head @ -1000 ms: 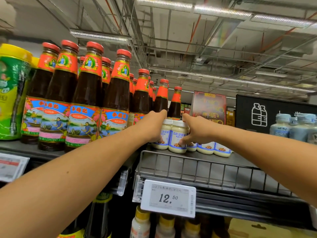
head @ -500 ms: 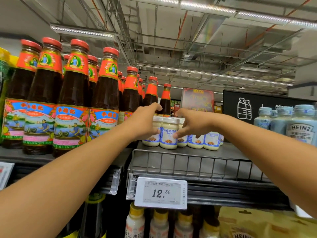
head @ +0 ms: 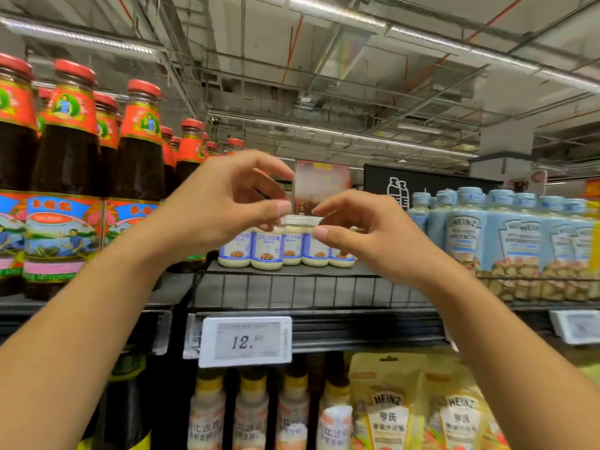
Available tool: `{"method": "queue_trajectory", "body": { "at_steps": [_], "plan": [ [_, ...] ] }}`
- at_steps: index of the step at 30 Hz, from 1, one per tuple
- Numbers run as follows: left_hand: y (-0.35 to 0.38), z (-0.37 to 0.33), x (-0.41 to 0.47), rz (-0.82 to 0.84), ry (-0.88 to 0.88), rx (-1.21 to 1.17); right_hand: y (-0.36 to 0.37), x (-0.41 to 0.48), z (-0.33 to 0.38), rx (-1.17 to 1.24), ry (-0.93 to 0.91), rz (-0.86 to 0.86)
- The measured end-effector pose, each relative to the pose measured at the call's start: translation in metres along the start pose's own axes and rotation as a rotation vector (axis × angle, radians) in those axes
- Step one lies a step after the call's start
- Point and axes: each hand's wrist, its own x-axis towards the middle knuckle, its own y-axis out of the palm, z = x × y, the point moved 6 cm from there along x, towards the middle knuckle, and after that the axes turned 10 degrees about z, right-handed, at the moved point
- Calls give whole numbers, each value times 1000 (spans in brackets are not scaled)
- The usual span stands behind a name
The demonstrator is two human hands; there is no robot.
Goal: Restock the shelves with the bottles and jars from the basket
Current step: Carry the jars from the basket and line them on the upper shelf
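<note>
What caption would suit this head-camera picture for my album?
Left hand and right hand hover before small white jars on a shelf beside dark sauce bottles.

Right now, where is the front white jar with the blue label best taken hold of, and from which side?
I would pinch the white jar by its lid and shoulder, coming from the front and above. It stands upright with other jars tight beside it, so its sides are closed off.
</note>
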Motion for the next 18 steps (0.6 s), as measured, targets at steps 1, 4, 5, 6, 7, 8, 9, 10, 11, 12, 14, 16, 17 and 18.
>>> {"method": "queue_trajectory", "body": {
  "at_steps": [1, 4, 5, 6, 7, 8, 9, 10, 11, 12, 14, 16, 17, 18],
  "plan": [
    [6, -9, -2, -18, 35, -38, -5, -13, 4, 22, -11, -37],
    [41, -27, -9, -20, 111, -185, -20, -56, 9, 56, -21, -133],
    [57, -30, -11, -9, 126, -243, -25, -71, 10, 65, -15, -161],
    [75, -32, -12, 3, 136, -295, -29, -87, 9, 74, -4, -187],
    [94, -33, -13, 16, 140, -342, -33, -104, 8, 79, 13, -211],
    [115, -33, -12, 27, 138, -384, -38, -122, 6, 79, 38, -232],
    [136, -33, -11, 38, 130, -424, -43, -141, 3, 77, 67, -248],
    [158, -33, -11, 54, 116, -465, -48, -159, 0, 79, 99, -263],
    [181, -32, -10, 76, 100, -507, -54, -179, -3, 88, 130, -286],
    [204, -32, -9, 99, 84, -546, -60, -198, -6, 101, 155, -316],
    [251, -35, -8, 146, 56, -620, -73, -238, -9, 121, 197, -386],
    [298, -41, -8, 194, 30, -693, -85, -281, -11, 134, 255, -443],
    [322, -45, -8, 221, 19, -725, -91, -303, -11, 141, 290, -468],
    [346, -50, -9, 250, 7, -757, -96, -326, -12, 144, 325, -493]
  ]
}}
